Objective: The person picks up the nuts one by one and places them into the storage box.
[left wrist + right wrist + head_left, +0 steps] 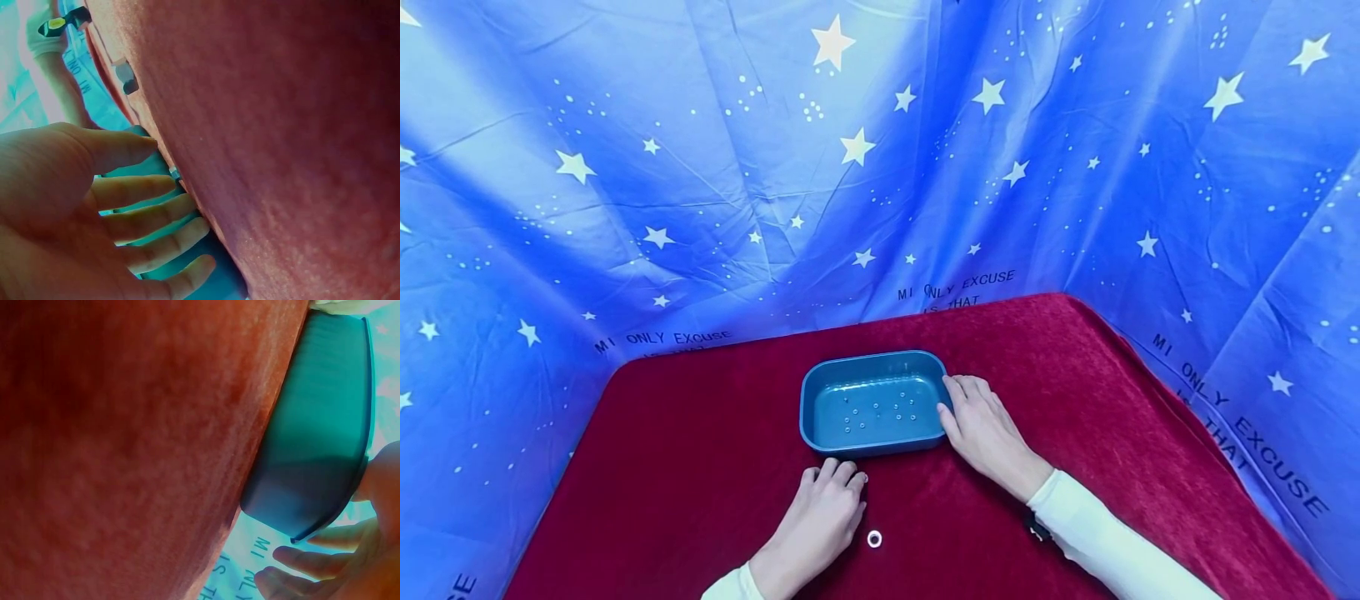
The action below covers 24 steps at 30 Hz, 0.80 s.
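My left hand (pixel 822 518) is palm down on the red cloth, just in front of a blue rectangular container (pixel 880 367), its fingers spread and relaxed. Near its thumb and index fingertips lies a small silvery piece (pixel 175 173). Closer to the body, beside that hand, a ring-shaped metal nut (pixel 874 539) rests on the cloth; the left wrist view shows this nut (pixel 127 76) as grey and chunky. At the container's right end, my right hand (pixel 988 429) grips the wall, thumb at the rim and fingers along the outside. Several tiny shiny round pieces (pixel 862 425) lie scattered on the container's floor.
Dark red velvet cloth (pixel 700 450) covers the table, which has rounded far corners. Around its far and side edges hangs a blue curtain (pixel 737 167) with white stars and printed lettering. A black band (pixel 1037 527) circles the right wrist.
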{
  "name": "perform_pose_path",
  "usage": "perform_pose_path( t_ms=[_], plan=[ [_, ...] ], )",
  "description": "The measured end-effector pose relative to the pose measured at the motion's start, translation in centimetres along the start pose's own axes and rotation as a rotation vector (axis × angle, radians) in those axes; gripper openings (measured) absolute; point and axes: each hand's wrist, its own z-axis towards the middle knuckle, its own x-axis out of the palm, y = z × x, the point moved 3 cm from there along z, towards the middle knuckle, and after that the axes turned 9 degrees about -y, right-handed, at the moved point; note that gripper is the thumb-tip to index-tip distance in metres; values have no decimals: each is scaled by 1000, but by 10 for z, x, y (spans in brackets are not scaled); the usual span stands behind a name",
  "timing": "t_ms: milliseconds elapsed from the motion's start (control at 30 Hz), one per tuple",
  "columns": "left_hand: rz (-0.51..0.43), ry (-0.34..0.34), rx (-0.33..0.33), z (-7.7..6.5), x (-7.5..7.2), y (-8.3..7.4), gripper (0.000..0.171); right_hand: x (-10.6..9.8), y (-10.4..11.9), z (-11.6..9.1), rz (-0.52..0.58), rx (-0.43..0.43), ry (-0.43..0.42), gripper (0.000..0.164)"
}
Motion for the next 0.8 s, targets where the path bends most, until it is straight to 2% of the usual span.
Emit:
perform_pose_path(
  t_ms=[333, 533, 800],
  plan=[
    [33, 13, 23, 2, 0, -1, 28, -1, 1, 1, 1, 0, -3, 59],
    [47, 7, 40, 3, 2, -2, 16, -1, 2, 0, 2, 2, -2, 59],
    [34, 25, 36, 3, 1, -2, 13, -1, 1, 0, 3, -2, -8, 58]
  ],
)
